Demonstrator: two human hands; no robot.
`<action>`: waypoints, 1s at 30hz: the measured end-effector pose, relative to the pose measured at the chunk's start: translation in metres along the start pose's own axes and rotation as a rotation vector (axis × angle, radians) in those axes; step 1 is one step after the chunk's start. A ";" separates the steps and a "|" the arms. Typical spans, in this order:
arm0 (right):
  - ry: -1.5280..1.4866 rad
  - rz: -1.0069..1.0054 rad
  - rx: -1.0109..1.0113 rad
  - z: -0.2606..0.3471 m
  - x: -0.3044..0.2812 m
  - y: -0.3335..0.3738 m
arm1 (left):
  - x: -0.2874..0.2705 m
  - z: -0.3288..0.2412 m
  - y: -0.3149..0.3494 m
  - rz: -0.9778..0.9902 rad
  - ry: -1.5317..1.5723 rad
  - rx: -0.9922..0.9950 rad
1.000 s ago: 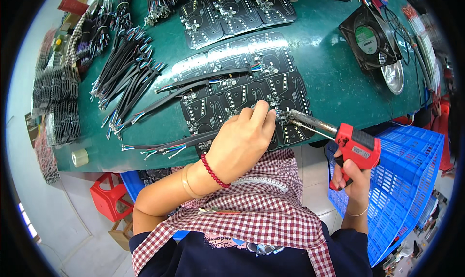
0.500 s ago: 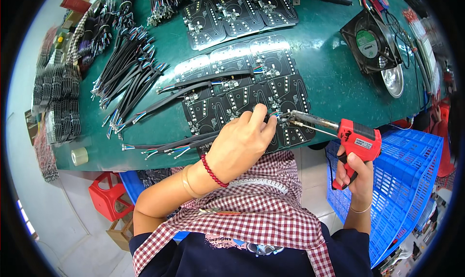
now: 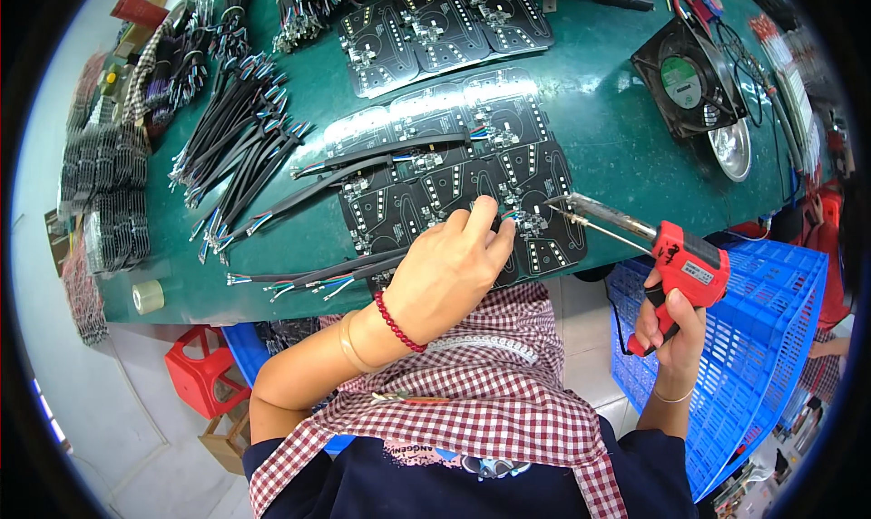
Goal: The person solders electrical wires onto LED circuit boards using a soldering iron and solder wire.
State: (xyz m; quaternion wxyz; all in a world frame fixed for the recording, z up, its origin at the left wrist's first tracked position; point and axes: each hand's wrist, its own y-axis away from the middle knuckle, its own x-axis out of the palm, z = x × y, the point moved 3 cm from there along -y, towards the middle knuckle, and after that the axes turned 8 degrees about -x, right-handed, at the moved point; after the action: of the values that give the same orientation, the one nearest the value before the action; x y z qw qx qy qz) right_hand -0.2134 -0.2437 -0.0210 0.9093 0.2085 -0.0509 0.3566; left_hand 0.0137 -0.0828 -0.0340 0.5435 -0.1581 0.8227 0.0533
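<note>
My left hand (image 3: 454, 258) is closed in a pinch over the near black circuit board panel (image 3: 386, 218). Coloured ends of a wire cable (image 3: 510, 216) show at its fingertips, against the board's solder pads; the palm hides most of that cable. Gripped in my right hand (image 3: 673, 330) is a red and black soldering gun (image 3: 694, 267). Its metal tip and thin feed tube point left, over the board, a little apart from the wires. Two black-sleeved cables (image 3: 363, 163) lie across the boards with ends at pads higher up.
Loose cables (image 3: 240, 142) are heaped on the green table (image 3: 608, 111) at left. Another board panel (image 3: 445, 29) lies farther back. A black fan (image 3: 689, 79) and metal dish (image 3: 731, 151) stand at right, a tape roll (image 3: 148, 296) at left. Blue crates (image 3: 753, 337) flank my right arm.
The soldering gun has drawn back to the right, its tip moving away from the wire ends and lifting off. My left hand stays nearly in place.
</note>
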 end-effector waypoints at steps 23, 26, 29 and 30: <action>-0.230 -0.146 -0.305 0.010 -0.013 0.010 | -0.068 0.026 -0.007 0.116 -0.289 -0.135; -0.248 -0.176 -0.286 0.011 -0.011 0.007 | -0.059 0.065 -0.027 0.125 -0.311 -0.126; -0.234 -0.145 -0.261 0.007 -0.012 0.007 | -0.044 0.095 -0.037 0.047 -0.202 -0.179; -0.242 -0.151 -0.270 0.008 -0.013 0.012 | -0.039 0.109 -0.037 -0.031 -0.138 -0.232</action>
State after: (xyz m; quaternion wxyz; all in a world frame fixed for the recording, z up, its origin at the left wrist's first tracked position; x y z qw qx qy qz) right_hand -0.2308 -0.2476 -0.0129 0.9404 0.1294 -0.1913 0.2496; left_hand 0.1353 -0.0815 -0.0391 0.5776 -0.2287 0.7691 0.1502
